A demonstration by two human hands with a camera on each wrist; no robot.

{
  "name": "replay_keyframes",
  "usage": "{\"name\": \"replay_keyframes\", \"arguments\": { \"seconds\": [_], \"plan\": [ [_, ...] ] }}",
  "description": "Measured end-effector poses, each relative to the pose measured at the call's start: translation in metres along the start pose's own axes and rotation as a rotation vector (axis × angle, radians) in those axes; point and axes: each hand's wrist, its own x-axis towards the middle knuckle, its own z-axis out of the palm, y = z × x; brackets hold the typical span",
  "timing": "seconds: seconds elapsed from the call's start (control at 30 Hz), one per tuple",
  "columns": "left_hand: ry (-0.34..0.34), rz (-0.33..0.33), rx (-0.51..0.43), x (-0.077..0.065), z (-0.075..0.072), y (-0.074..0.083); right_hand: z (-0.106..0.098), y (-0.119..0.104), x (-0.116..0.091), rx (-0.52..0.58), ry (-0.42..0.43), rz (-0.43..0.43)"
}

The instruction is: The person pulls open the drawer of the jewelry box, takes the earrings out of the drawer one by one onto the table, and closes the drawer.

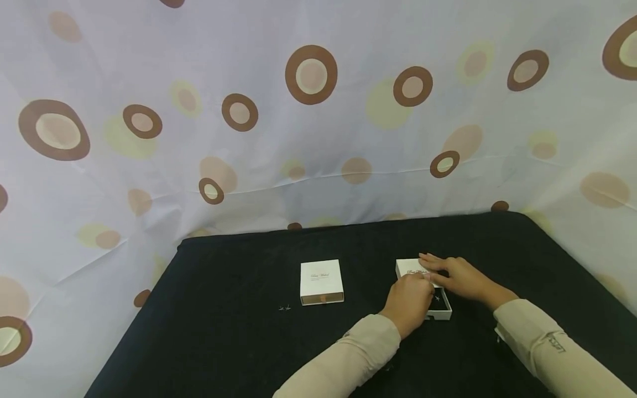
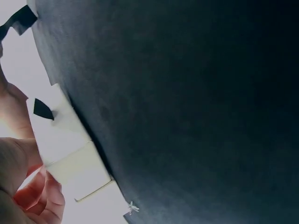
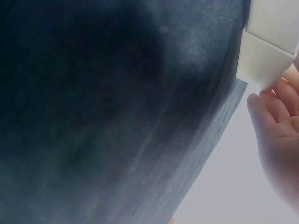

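Observation:
A white drawer-style jewellery box (image 1: 409,266) lies on the black cloth, its drawer (image 1: 439,316) slid partway out toward the near side. Inside the dark drawer lining shows a small silvery star-shaped piece (image 1: 437,298). My left hand (image 1: 409,301) grips the box from its left side with bent fingers, hiding part of the drawer. From the right, my right hand (image 1: 460,278) holds the outer sleeve, fingers across its top. The right wrist view shows its fingertips at the end of the pale box (image 3: 264,58).
A second white box (image 1: 322,279), shut, stands to the left on the black-covered table (image 1: 224,331). Two small silvery star-like pieces (image 1: 285,308) lie beside it. A patterned curtain (image 1: 269,155) hangs behind the table.

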Motion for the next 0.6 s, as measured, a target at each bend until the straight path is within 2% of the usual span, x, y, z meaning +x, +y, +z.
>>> {"name": "replay_keyframes", "arguments": {
  "seconds": [0.13,0.6],
  "plan": [
    [-0.037,-0.016,-0.025,0.0019,0.0026,0.0010,-0.0005,0.0000,-0.0008,0.002,-0.003,0.002],
    [-0.044,-0.015,-0.040,0.0025,0.0065,0.0040,0.0006,0.0011,-0.0022,0.015,-0.002,0.005]
  ]
}}
